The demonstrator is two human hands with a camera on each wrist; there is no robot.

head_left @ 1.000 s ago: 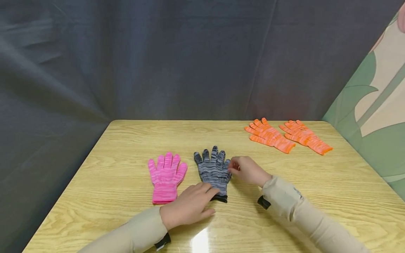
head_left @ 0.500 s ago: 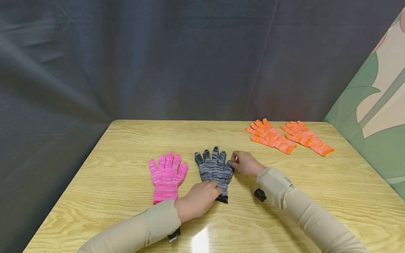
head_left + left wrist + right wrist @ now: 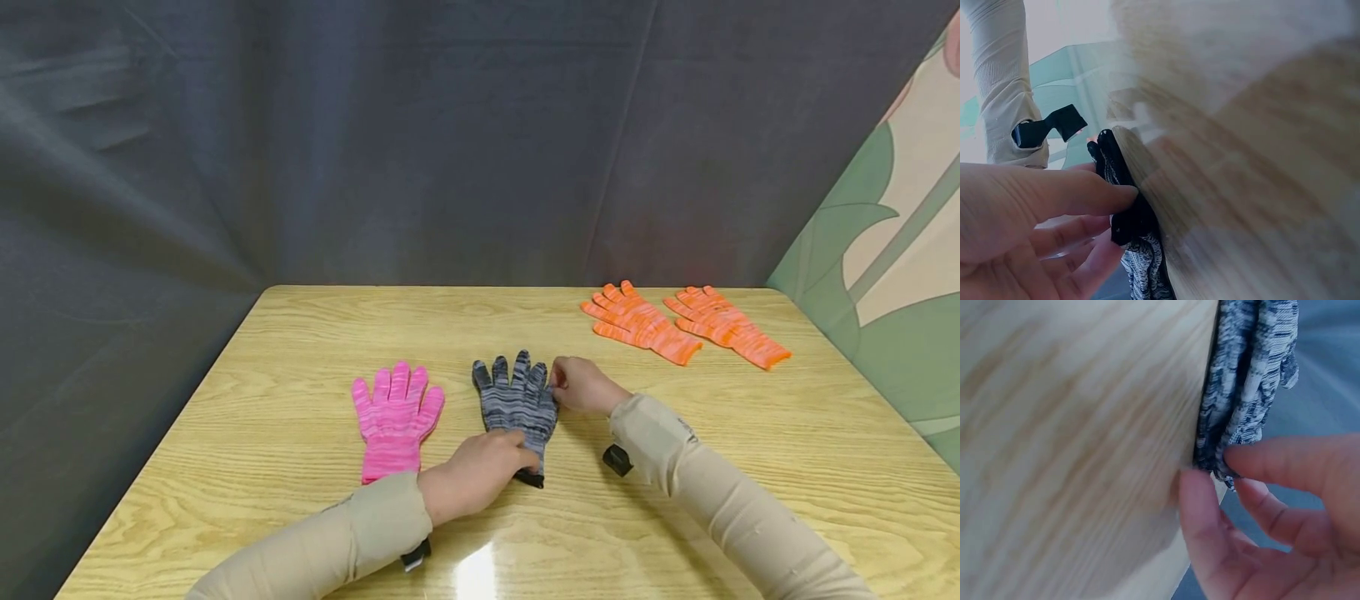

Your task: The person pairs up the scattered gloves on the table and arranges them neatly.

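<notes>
A grey-and-black knit glove (image 3: 517,408) lies flat on the table, its fingers pointing away from me. My left hand (image 3: 476,471) reaches over the wrist end. In the left wrist view its thumb presses the black cuff (image 3: 1135,220) against the other fingers, pinching it. At the glove's right side, my right hand (image 3: 585,386) pinches the edge near the glove's thumb. Up close in the right wrist view, the knit fabric (image 3: 1244,381) shows in layers between thumb and fingertips. Left of it lies a pink knit glove (image 3: 393,421), its cuff partly hidden by my left sleeve.
Two orange knit gloves (image 3: 645,325) lie side by side at the back right of the wooden table (image 3: 300,333). A dark curtain (image 3: 450,150) hangs behind and to the left. A patterned panel (image 3: 892,275) stands along the right.
Both hands have closed in on the grey glove, the left at its cuff, the right at its thumb side. The glove has shifted slightly right and toward me.
</notes>
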